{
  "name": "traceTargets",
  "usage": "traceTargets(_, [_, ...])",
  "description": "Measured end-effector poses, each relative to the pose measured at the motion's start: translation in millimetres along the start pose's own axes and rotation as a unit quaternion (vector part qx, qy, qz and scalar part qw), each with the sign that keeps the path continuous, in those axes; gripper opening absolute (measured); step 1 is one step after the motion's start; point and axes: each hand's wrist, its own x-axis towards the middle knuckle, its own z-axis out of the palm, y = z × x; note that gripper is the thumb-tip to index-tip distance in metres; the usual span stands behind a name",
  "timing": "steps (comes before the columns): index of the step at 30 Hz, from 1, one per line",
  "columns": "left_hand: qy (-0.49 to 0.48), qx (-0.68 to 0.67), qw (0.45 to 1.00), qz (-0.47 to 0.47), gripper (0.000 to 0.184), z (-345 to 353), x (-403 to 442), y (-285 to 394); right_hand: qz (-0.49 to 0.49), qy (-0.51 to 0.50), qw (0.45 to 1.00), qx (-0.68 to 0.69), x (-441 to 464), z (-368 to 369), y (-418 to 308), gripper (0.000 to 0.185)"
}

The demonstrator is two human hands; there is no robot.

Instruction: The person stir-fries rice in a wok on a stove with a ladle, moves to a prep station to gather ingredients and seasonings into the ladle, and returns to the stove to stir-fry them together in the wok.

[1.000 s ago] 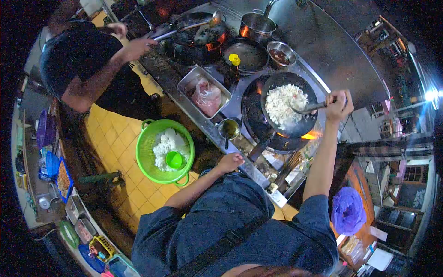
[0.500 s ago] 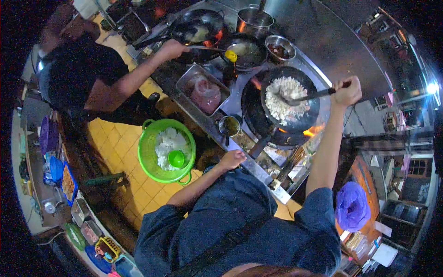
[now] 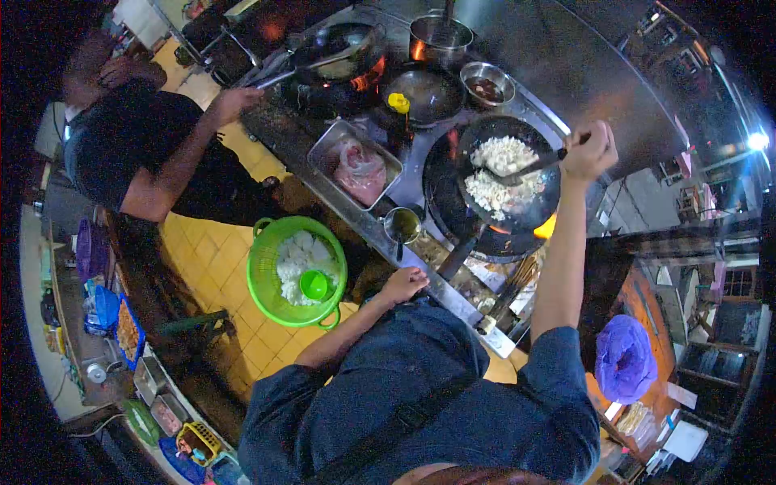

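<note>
My right hand is closed round the dark handle of a metal spatula. The spatula's blade is in the white rice, which lies in a black wok with flame showing under its right side. A gap runs through the rice at the blade. At the counter's near edge my left hand rests with its fingers curled in and nothing visible in them. It is close to the wok's handle but apart from it. A small cup of oily liquid stands just beyond that hand.
A green basket with rice and a green bowl stands to the left. Beyond the cup sits a metal tray with bagged meat. A co-worker's hand holds a long-handled utensil over the rear wok. A metal bowl holds dark sauce.
My right hand has shifted slightly left and up with the spatula, and the rice has parted into two heaps. The co-worker's utensil has moved from the small pan to the rear wok.
</note>
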Motion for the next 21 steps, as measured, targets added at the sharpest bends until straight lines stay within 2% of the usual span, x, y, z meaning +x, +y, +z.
traceTargets(2, [0.034,-0.009,0.999,0.004,0.031,3.8,4.2,0.3,-0.026,-0.002,1.0,0.0,7.8,2.4,1.8,0.03])
traceTargets(5, [0.029,0.01,0.999,-0.017,0.03,3.6,5.1,-5.4,-0.036,-0.061,0.997,0.009,-6.1,-0.5,26.3,0.029])
traceTargets(7, [0.023,0.04,0.999,-0.009,0.03,2.2,-9.0,2.4,0.0,-0.062,0.998,0.019,-7.3,0.9,11.1,0.028])
traceTargets(9, [0.029,0.066,0.997,0.013,0.03,-1.0,1.8,9.0,-0.023,-0.05,0.997,0.06,-10.2,3.0,-0.4,0.027])
traceTargets(11, [0.035,0.016,0.999,0.009,0.03,5.6,5.6,-18.9,-0.036,-0.071,0.996,0.041,-11.8,-8.5,22.9,0.029])
traceTargets(13, [0.013,-0.003,1.0,-0.004,0.031,3.3,6.5,-15.1,-0.064,-0.133,0.989,-0.018,-3.0,-4.4,22.8,0.031])
traceTargets(15, [0.022,0.04,0.998,0.035,0.032,-0.9,-0.7,-4.5,-0.047,-0.124,0.991,-0.028,1.5,-9.3,16.7,0.032])
traceTargets(16, [0.016,0.017,0.997,0.067,0.034,-0.6,4.3,-8.1,-0.06,-0.12,0.99,-0.03,2.0,-9.9,14.2,0.032])
traceTargets(17, [0.016,0.015,0.998,0.063,0.034,0.9,7.8,-14.5,-0.062,-0.11,0.991,-0.038,-5.2,-14.6,11.9,0.032])
traceTargets(19, [-0.003,-0.044,0.999,-0.008,0.035,-0.7,5.3,-9.4,-0.04,-0.108,0.993,-0.039,-3.6,-15.5,17.7,0.031])
traceTargets(21, [0.014,-0.003,1.0,0.013,0.034,5.8,6.2,-23.4,-0.02,-0.118,0.993,-0.025,14.4,-6.6,19.2,0.029])
